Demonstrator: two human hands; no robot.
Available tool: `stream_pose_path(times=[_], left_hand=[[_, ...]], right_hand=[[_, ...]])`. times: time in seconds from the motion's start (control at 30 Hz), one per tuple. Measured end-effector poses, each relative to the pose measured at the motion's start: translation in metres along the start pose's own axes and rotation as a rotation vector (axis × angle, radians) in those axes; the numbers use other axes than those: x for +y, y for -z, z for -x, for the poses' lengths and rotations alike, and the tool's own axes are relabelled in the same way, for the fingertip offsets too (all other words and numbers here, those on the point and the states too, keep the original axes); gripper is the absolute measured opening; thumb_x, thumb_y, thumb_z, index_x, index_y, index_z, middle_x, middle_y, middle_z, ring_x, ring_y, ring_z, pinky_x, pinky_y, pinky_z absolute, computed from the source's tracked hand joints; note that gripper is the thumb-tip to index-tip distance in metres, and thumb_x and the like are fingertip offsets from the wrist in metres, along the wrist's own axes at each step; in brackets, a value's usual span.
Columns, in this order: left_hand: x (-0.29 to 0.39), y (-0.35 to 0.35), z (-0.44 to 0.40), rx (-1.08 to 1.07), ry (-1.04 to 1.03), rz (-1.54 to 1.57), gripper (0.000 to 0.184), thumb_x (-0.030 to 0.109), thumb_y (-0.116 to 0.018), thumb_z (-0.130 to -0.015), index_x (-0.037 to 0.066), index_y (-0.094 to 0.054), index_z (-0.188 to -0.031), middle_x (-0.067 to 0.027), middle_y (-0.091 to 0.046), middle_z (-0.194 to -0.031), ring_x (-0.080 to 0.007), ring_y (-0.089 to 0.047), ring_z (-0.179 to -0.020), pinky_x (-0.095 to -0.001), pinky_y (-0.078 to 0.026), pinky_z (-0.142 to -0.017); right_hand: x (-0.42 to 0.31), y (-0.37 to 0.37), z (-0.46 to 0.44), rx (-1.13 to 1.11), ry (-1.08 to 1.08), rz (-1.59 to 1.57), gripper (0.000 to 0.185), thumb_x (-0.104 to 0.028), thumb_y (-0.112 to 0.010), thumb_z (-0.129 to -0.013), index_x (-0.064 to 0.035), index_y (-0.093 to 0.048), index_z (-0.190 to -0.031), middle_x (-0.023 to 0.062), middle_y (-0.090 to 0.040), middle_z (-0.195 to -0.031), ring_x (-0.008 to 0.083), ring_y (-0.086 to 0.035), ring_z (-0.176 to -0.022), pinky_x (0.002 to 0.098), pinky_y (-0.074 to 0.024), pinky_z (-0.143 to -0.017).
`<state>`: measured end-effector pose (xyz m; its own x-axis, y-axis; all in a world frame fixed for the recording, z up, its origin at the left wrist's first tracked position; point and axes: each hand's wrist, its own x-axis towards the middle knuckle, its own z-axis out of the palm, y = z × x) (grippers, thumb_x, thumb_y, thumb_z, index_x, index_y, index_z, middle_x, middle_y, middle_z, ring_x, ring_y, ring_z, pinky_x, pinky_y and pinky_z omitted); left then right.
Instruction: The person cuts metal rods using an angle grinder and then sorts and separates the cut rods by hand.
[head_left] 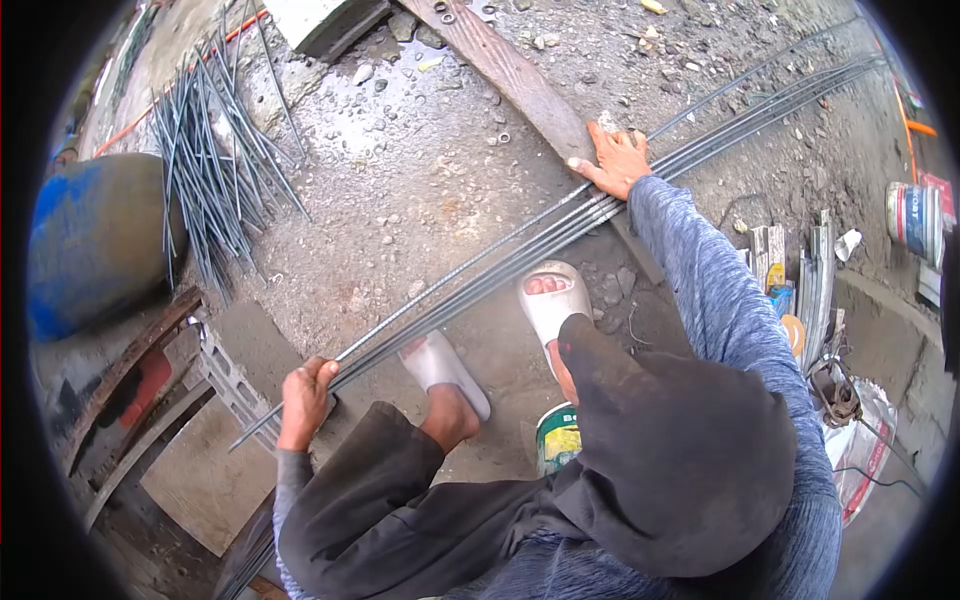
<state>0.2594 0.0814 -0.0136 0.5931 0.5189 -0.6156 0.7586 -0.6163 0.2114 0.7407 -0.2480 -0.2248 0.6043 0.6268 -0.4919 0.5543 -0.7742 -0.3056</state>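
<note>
Several long thin steel rods (480, 283) run diagonally from lower left to upper right across the ground and a plank. My left hand (308, 400) is closed around the rods near their lower-left end. One rod (440, 289) lies a little apart from the bundle and its tip sticks out past that hand. My right hand (615, 160) lies over the rods at the wooden plank (525, 85), fingers spread, thumb toward the plank. Whatever lies under its palm is hidden.
A pile of cut rods (215, 165) lies at upper left, beside a blue-stained drum (100, 245). Below it is a hollow concrete block (235, 375). A green bucket (556, 440) stands by my legs. Metal channels (818, 285) and a paint can (913, 215) are at right.
</note>
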Motion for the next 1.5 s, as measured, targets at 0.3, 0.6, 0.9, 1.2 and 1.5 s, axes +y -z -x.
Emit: stream_pose_path(times=[0.3,0.6,0.9,1.2,1.5], left_hand=[[-0.058,-0.136,0.027,-0.111,0.203,0.507,0.037,0.033,-0.066,-0.100,-0.002,-0.068,-0.088,-0.0187,-0.059,-0.068,-0.0209,-0.049,-0.063,-0.0406,-0.045,-0.061],[-0.014,-0.099,0.034,0.239,0.337,0.939,0.042,0.034,-0.053,-0.107,0.000,-0.068,-0.086,-0.0020,-0.059,-0.069,-0.0097,-0.052,-0.066,-0.0350,-0.042,-0.059],[-0.138,0.097,-0.183,0.923,0.139,0.407,0.042,0.029,-0.060,-0.102,0.008,-0.067,-0.067,-0.0026,-0.059,-0.058,-0.0125,-0.052,-0.050,-0.0365,-0.040,-0.047],[-0.123,0.082,-0.196,0.677,0.134,0.488,0.040,0.033,-0.071,-0.093,0.000,-0.070,-0.115,-0.0225,-0.073,-0.107,-0.0348,-0.071,-0.099,-0.0438,-0.055,-0.087],[0.005,-0.158,-0.040,0.201,-0.094,0.180,0.045,0.038,-0.067,-0.097,-0.001,-0.069,-0.119,-0.0247,-0.070,-0.115,-0.0458,-0.065,-0.111,-0.0498,-0.052,-0.097]], right_hand=[[0.001,-0.005,0.006,0.175,0.082,-0.041,0.089,-0.072,-0.051,-0.091,-0.0091,-0.041,-0.153,0.0216,-0.065,-0.129,0.0353,-0.056,-0.125,0.0525,-0.0260,-0.109],[0.016,-0.016,-0.001,0.135,0.042,0.055,0.088,-0.058,-0.055,-0.095,-0.0017,-0.031,-0.159,0.0234,-0.058,-0.139,0.0372,-0.047,-0.130,0.0525,-0.0131,-0.119],[0.015,-0.016,-0.001,0.126,0.026,0.076,0.088,-0.056,-0.055,-0.095,-0.0016,-0.030,-0.160,0.0226,-0.056,-0.141,0.0355,-0.047,-0.130,0.0516,-0.0131,-0.119],[0.029,-0.022,-0.004,0.105,0.034,0.063,0.088,-0.057,-0.055,-0.096,-0.0031,-0.030,-0.161,0.0212,-0.055,-0.142,0.0347,-0.046,-0.129,0.0510,-0.0122,-0.120],[0.035,-0.020,-0.004,0.092,0.023,0.053,0.089,-0.058,-0.055,-0.095,-0.0027,-0.031,-0.160,0.0244,-0.058,-0.132,0.0351,-0.047,-0.127,0.0502,-0.0133,-0.120]])
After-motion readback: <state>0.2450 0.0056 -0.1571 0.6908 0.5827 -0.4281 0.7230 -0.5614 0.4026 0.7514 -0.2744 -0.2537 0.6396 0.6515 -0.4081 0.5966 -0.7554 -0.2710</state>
